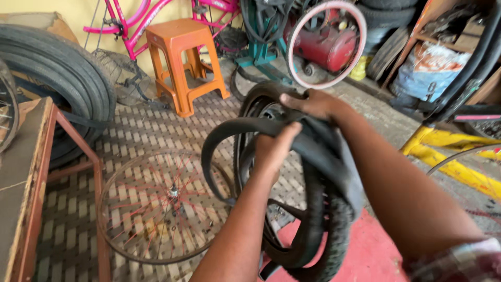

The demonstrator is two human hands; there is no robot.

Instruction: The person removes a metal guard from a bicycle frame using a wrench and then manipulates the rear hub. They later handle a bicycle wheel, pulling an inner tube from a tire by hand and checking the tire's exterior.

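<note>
Two bare hands meet over a black inner tube (245, 128) held up in the middle of the view. The left hand (274, 149) grips the flat rubber band from below and behind: its thumb lies along the top edge of the tube while the rest of the fingers (263, 156) are curled shut around it, mostly hidden by the back of the hand. The right hand (313, 104) comes in from above, palm down, its fingers (289, 98) closed over the top of the same tube where it bunches against a black bicycle tyre (323, 230). From the left hand the tube arcs out to the left in a loose loop and drops towards the floor; from the right hand a wider fold of rubber hangs down over the right forearm.

That knobby tyre stands upright just beneath the hands, touching the tube, with its lower part resting near a red patch of floor (370, 256). Behind the tube the dark rim of another wheel (263, 104) shows, partly hidden.

Left of the hands a bare spoked wheel rim (162, 206) lies flat on the checkered mat (130, 130). An orange plastic stool (182, 62) stands farther back, with a pink bicycle frame (135, 21) behind it. A large tyre (62, 78) leans at the left edge beside a worktop (21, 172) with a rust-red metal frame. A red compressor tank (326, 47) sits at the back, seen through a pink-rimmed wheel.
</note>
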